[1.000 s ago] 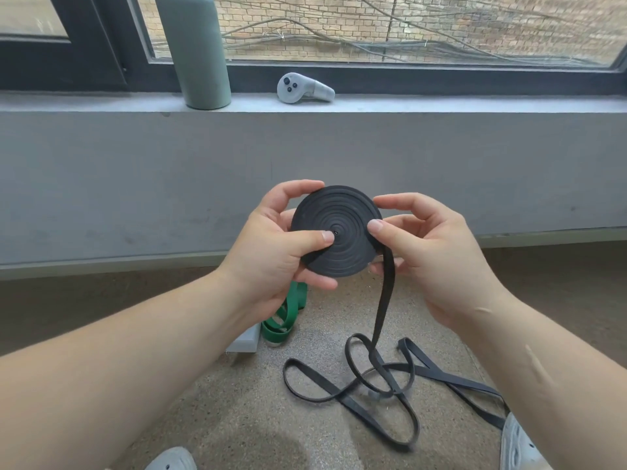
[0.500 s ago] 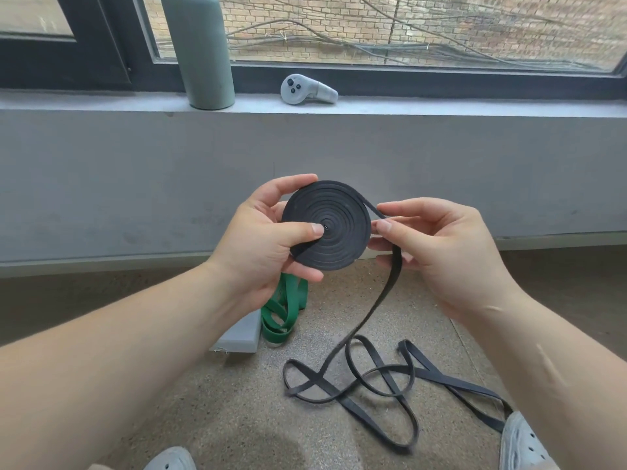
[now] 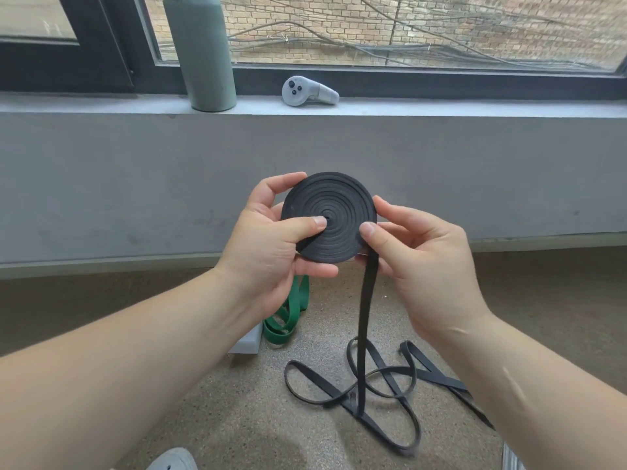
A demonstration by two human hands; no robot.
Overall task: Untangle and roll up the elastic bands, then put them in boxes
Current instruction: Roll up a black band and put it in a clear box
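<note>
Head view
Left hand: closed around the black band coil, thumb pressed on its centre, fingers behind.
Right hand: thumb and fingers pinched on the coil's right edge, where the loose tail leaves it.
Coil: held upright in front of the grey wall.
Tail: hangs straight down to tangled loops on the floor.
Green band: on the floor below the left hand, touching what may be a grey box, mostly hidden.
Sill: bottle, controller.
</note>
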